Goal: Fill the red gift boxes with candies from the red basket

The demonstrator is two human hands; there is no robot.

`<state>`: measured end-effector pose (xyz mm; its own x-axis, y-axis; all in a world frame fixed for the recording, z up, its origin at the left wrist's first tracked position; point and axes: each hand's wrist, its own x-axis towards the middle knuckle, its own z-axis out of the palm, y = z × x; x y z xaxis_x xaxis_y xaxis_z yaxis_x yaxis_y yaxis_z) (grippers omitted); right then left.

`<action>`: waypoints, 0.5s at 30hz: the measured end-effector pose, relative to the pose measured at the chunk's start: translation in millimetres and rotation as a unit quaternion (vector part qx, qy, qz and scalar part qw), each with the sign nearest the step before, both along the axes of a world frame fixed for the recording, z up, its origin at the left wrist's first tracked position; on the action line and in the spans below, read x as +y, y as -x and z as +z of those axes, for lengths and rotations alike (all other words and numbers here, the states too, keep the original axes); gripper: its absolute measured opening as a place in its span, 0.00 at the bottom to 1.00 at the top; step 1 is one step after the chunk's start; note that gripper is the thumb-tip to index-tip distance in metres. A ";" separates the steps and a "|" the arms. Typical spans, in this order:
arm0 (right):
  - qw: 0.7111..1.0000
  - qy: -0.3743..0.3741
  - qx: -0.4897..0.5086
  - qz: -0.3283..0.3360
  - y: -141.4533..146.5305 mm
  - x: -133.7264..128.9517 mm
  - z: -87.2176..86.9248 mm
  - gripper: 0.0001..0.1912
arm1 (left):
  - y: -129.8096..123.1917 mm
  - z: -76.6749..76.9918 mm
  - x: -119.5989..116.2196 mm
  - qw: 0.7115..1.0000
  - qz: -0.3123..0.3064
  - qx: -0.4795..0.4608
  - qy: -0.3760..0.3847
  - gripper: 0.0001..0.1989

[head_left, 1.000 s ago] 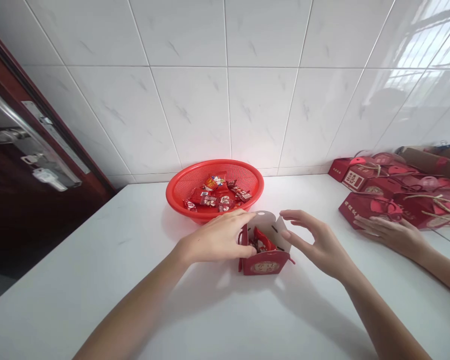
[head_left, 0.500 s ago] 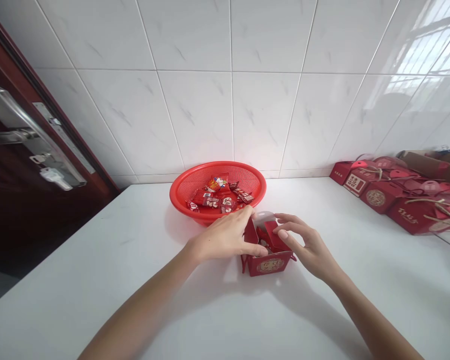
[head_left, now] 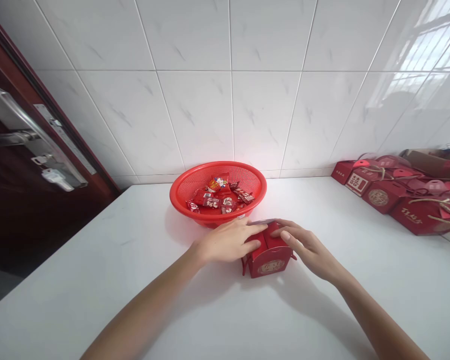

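Observation:
A small red box with a gold emblem on its front stands on the white table, both side flaps folded in over its top. My left hand rests on the left flap, fingers apart. On the right flap lie the fingers of my right hand, also spread, the thumb near the box's right edge. The box's contents are hidden by the flaps. Behind the box sits a red mesh basket holding several wrapped candies.
Several red gift boxes with twine stand along the wall at the right, beside an open cardboard box. A dark red door with a metal handle and keys is at the left. A tiled wall rises behind the table.
The box's side flaps have folded down and inward under my hands, covering the candies inside. My left hand has moved from the box's edge onto the left flap.

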<state>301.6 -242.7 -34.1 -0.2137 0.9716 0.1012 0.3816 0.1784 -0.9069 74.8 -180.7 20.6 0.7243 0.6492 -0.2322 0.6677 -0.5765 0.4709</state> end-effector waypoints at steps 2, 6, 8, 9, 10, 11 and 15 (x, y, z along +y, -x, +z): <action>1.000 -0.005 -0.012 0.004 -1.7 0.8 0.3 0.26 | -0.8 -1.9 0.4 1.000 0.000 -0.002 -0.003 0.27; 0.999 -0.025 -0.034 0.027 -5.1 0.5 1.2 0.25 | -0.4 -0.8 -2.3 0.999 0.029 0.003 -0.018 0.30; 0.998 -0.029 -0.046 0.028 -5.5 -0.3 1.1 0.23 | -0.8 0.5 -4.5 0.999 0.033 -0.006 -0.025 0.33; 0.998 -0.029 -0.052 0.024 -5.2 -0.6 0.8 0.22 | -1.2 1.1 -5.3 0.999 0.036 -0.017 -0.027 0.35; 0.998 -0.029 -0.056 0.021 -4.6 -0.7 0.3 0.20 | -1.7 1.7 -5.9 0.998 0.040 -0.030 -0.029 0.37; 0.998 -0.030 -0.058 0.017 -3.8 -0.6 -0.6 0.19 | -2.3 2.1 -6.2 0.998 0.045 -0.043 -0.030 0.38; 0.999 -0.043 -0.032 0.004 0.5 1.0 -5.4 0.15 | -3.3 3.5 -4.5 0.997 0.040 -0.053 -0.027 0.21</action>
<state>301.1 -241.6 -39.6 -0.2297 0.9583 0.1699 0.4364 0.2574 -0.8622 78.1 -185.2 24.1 0.6883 0.7154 -0.1201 0.6608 -0.5499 0.5109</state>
